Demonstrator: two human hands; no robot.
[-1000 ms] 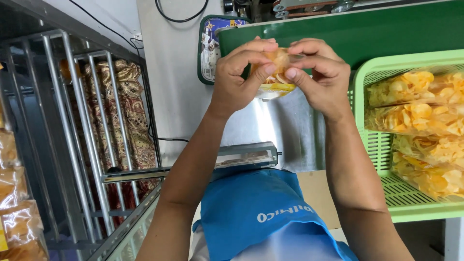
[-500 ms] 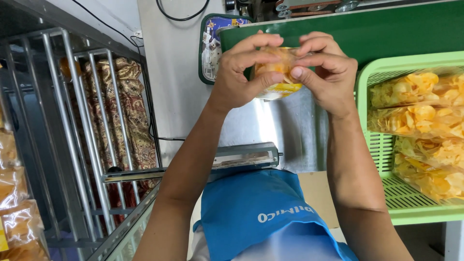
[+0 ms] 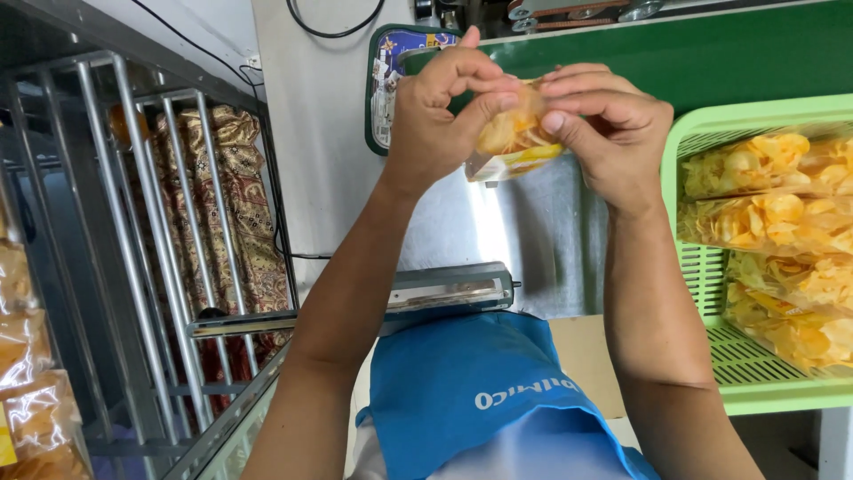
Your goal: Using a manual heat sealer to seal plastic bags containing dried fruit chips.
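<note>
Green basket (image 3: 702, 124) of bagged chips sitting at right, metal rack (image 3: 133, 267) at left. Left hand (image 3: 440, 120) and right hand (image 3: 609, 133) fingers pinching clear chip packet (image 3: 515, 142), raised above sealer (image 3: 444, 289), yellow chips showing inside.

Left of the hands we see a grey metal rack (image 3: 115, 267) with patterned brown cloth (image 3: 235, 204) behind it. Behind them runs a pale wall (image 3: 311, 133) and green board (image 3: 737, 53); below, a steel surface (image 3: 542, 240) shines.

Clear bag of yellow chips (image 3: 515, 138), held up, tilted, top pinched.
</note>
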